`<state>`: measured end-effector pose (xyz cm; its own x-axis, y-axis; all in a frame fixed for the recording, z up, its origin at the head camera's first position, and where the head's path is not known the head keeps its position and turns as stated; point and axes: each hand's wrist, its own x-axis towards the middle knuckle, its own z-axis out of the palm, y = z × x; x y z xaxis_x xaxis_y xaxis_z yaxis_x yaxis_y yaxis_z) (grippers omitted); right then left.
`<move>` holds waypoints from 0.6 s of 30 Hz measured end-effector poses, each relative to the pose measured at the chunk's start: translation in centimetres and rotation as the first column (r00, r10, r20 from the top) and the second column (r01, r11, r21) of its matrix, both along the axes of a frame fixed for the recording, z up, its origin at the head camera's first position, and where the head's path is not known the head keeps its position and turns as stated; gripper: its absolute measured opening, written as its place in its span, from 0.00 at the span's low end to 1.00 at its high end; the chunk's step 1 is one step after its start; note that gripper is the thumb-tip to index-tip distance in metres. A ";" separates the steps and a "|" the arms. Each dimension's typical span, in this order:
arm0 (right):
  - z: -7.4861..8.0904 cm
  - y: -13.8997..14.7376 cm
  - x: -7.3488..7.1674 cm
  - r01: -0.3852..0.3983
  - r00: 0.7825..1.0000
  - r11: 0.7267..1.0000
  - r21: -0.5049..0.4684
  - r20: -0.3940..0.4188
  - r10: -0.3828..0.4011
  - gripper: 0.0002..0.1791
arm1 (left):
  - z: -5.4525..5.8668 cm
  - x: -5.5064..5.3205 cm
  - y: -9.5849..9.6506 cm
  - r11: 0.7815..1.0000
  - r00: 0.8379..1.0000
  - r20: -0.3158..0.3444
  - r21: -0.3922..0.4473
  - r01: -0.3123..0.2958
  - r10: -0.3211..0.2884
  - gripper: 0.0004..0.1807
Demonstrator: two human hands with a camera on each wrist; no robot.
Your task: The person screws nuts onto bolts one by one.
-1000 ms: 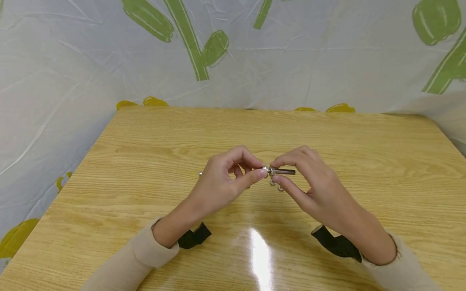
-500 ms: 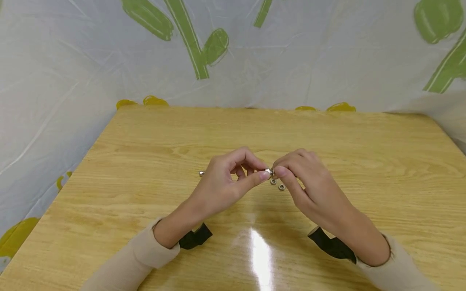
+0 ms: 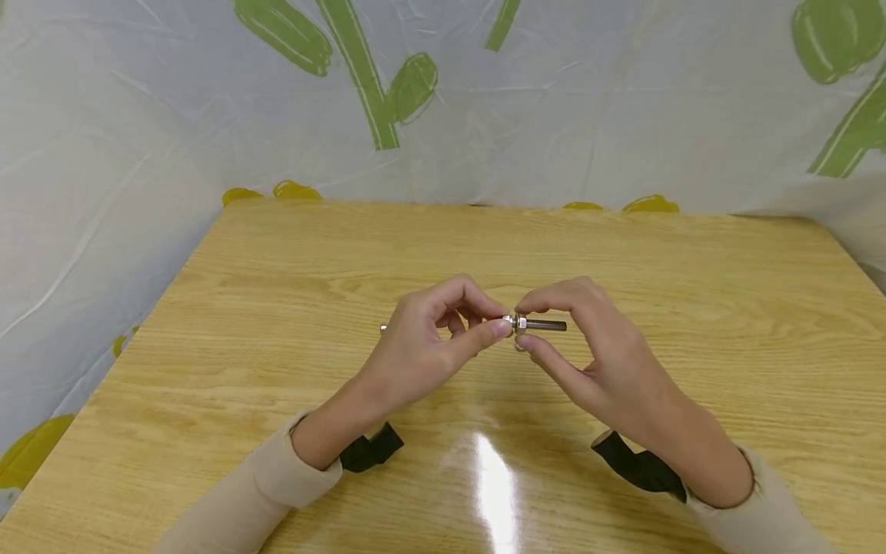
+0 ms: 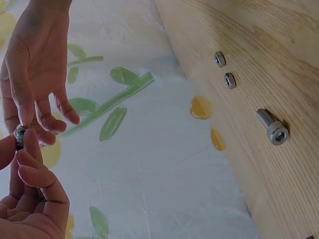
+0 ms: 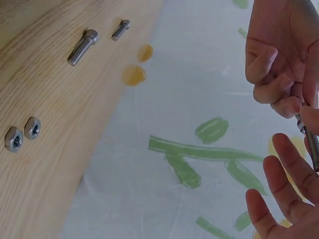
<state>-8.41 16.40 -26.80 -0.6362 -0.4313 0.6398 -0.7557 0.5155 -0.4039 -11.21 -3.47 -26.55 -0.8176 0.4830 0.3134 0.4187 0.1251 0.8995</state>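
Head view: left hand (image 3: 429,338) pinching bolt (image 3: 543,325) head, right hand (image 3: 595,354) pinching nut (image 3: 521,323) on its shaft, above tabletop (image 3: 623,254). Threading step, probably; next, likely another twist. Two spare nuts (image 5: 22,133) lying on the tabletop.

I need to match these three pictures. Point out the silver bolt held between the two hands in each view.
Head: the silver threaded bolt lies level at mid-frame, between both hands' fingertips.
Left wrist: only its dark end shows, pinched at the left edge.
Right wrist: its threaded shaft runs down the right edge.
Shared landmark: the two loose silver hex nuts on the wooden table; the head view hides them.
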 end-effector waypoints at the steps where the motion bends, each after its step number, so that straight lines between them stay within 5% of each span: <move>1: 0.0 0.0 -0.1 -0.010 1.000 1.000 -0.011 -0.023 0.010 0.23 | 0.0 0.0 0.0 1.000 1.000 0.001 -0.002 -0.001 0.001 0.02; 9: 0.1 0.0 -0.3 -0.045 0.996 0.998 -0.044 -0.082 0.041 0.21 | 0.1 -0.1 0.0 1.000 1.000 -0.003 -0.015 -0.002 0.002 0.02; 13: 0.1 0.1 -0.2 -0.033 0.999 0.999 -0.031 -0.040 0.031 0.20 | 0.1 0.0 0.0 1.000 1.000 -0.008 -0.020 -0.003 0.003 0.02; 18: 0.0 0.2 0.0 0.023 0.998 1.000 0.008 0.054 -0.023 0.06 | 0.1 0.0 0.2 1.000 1.000 -0.018 -0.021 0.001 -0.001 0.02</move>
<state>-8.40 16.60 -26.79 -0.6793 -0.4208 0.6012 -0.7209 0.5357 -0.4397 -11.23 -3.28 -26.47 -0.8115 0.4901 0.3183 0.4351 0.1431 0.8889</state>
